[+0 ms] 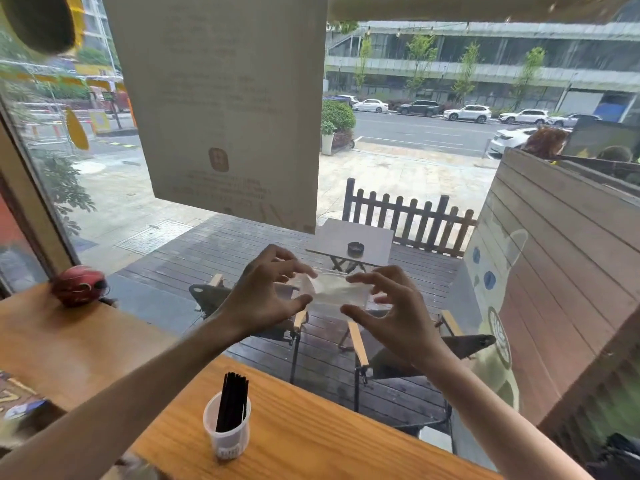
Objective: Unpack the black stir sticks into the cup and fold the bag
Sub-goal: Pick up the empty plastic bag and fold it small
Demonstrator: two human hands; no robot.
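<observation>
A bundle of black stir sticks (232,401) stands upright in a white plastic cup (228,434) on the wooden counter (311,438). Raised in front of the window, a clear plastic bag (334,292) is stretched between both hands. It looks partly folded and empty. My left hand (268,296) pinches its left end between thumb and fingertips. My right hand (384,311) pinches the right end the same way. Both hands are well above and beyond the cup.
The counter runs along a large window with a paper poster (221,105) stuck on it. A red round object (80,285) sits at the counter's far left. Outside are folding chairs, a small table and a fence.
</observation>
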